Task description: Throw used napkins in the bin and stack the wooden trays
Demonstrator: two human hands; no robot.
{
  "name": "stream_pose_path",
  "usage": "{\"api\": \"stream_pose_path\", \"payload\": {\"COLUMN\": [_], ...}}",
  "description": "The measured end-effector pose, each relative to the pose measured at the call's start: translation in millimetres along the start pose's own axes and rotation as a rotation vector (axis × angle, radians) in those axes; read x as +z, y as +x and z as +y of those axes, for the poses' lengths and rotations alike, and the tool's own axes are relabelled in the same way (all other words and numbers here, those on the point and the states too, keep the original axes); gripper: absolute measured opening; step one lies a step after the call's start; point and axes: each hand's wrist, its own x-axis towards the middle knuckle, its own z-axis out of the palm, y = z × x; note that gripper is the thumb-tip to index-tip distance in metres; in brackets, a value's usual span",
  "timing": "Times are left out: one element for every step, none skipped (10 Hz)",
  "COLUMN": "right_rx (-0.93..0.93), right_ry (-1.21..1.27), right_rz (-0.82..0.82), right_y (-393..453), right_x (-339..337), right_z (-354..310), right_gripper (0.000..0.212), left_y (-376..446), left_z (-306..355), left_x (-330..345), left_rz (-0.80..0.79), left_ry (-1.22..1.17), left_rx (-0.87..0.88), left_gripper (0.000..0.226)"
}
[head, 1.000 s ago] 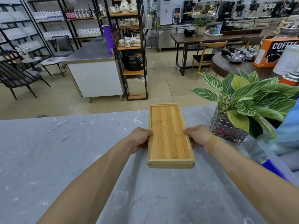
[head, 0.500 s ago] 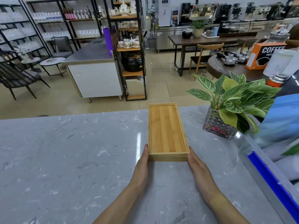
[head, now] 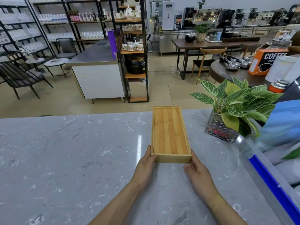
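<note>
Light: bright, even, indoor, from overhead.
Glare: a white vertical streak on the marble counter [head: 65, 159], just left of the wooden tray [head: 170, 133].
Shadows: faint, soft.
Distortion: wide-angle bending, strongest far from the tray.
Blur: blue shape right of the tray.

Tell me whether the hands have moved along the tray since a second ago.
Yes. The left hand and right hand slid from the tray's long sides back to its near corners, away from the plant.
</note>
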Motion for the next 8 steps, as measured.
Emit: {"api": "stream_pose_path", "payload": {"right_rx": [-0.032,-0.073,-0.117,-0.094,-0.009,0.048,0.033,-0.037], "right_ry": [-0.128,-0.254,-0.655,-0.925,-1.198,-1.236,-1.216,-1.217], "right_rz": [0.032,0.059,0.019,-0.08,-0.213,-0.248,-0.262,-0.207], "right_y": [0.6,-2.9,-12.1,-18.9,-26.9,-34.9,-50.6,-61.0], "right_x": [-7.5,-14.3,-25.8,-33.7,-43.6,-49.7,-61.9,-67.1], "right_z": [-5.0,-9.4,-17.3,-26.8,-47.8,-63.3,-87.6,-105.3], "right_gripper": [0.055,0.049,0.037,0.034,0.036,0.045,0.05,0.049], "left_y": [-2.9,-6.2,-17.5,-27.2,-43.7,-55.9,-70.8,-85.8], "left_z": [-1.7,-3.5,0.1,8.1,28.0,42.9,64.9,85.3], "left_x": [-6.7,-10.0,-13.7,-20.4,-33.9,-42.4,-54.4,-57.3], "left_rz": [-0.008,0.047,0.107,0.102,0.013,-0.087,-0.144,-0.11], "left_ry": [0.206,0.305,0.449,0.563,0.716,0.816,0.977,1.027], "left_rx": [0.039,0.061,0.039,0.005,-0.118,-0.227,-0.244,-0.177], "left_gripper": [0.05,0.055,0.033,0.026,0.03,0.022,0.064,0.066]}}
